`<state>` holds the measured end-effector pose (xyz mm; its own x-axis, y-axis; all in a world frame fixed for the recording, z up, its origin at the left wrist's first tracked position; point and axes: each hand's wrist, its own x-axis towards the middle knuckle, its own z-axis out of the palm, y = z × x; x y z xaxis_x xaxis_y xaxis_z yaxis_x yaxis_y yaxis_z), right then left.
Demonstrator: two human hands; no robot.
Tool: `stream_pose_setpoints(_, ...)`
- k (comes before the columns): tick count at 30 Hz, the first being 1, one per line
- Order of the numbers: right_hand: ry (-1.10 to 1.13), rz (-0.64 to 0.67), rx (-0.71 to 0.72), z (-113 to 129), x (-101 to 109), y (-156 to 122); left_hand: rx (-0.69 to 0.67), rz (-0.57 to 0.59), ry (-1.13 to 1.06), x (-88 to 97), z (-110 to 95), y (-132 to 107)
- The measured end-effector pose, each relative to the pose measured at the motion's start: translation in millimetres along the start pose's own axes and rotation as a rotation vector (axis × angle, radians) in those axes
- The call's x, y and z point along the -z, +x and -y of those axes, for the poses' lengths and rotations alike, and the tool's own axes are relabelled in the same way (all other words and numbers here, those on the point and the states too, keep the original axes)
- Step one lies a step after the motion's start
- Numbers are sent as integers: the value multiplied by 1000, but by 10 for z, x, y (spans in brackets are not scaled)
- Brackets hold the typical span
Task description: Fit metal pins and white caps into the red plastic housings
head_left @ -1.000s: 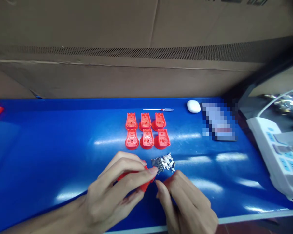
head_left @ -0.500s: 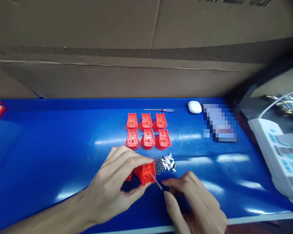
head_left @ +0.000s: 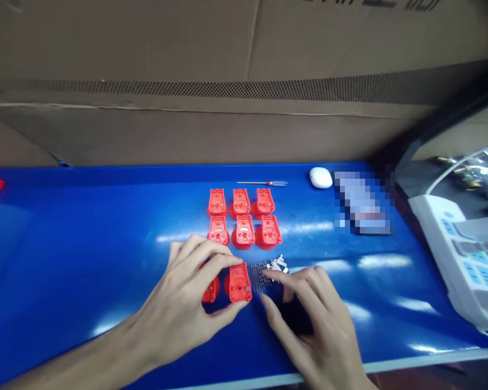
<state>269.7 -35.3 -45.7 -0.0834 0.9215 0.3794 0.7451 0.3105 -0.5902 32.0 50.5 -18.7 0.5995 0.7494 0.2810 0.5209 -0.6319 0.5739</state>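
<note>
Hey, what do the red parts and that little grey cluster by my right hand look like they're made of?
The red housings look like moulded plastic: glossy, evenly coloured, with crisp formed edges and holes. The grey cluster beside the right hand looks like metal, perhaps small screws, from its dull sheen, but it is too small to be sure.

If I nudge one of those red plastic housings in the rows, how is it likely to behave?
The red plastic housing looks like a thin moulded shell, so probably light and fairly stiff. Its rounded, flared end may let it rock or swivel, and the glossy blue bench top could let it slide easily.
</note>
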Motion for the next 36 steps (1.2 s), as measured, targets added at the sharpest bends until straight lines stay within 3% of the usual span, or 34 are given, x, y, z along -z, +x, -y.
stream_pose_setpoints(8, -88, 268, -13, -40, 159, 148, -11, 21, 137, 175, -12, -21)
stream_pose_setpoints(12, -151, 346, -12, -57, 181, 196, -41, 39, 166, 277, 95, -38)
stream_pose_setpoints(17, -170, 413, -19, -98, 185, 253, -73, 79, 193, 259, 225, -132)
stream_pose_setpoints(27, -203, 445, -11, -95, 113, 303, -96, 10, 185, 294, 292, -173)
stream_pose_setpoints(36, -193, 425, 11, -81, 110, 269, -89, 21, 252, 272, 352, -192)
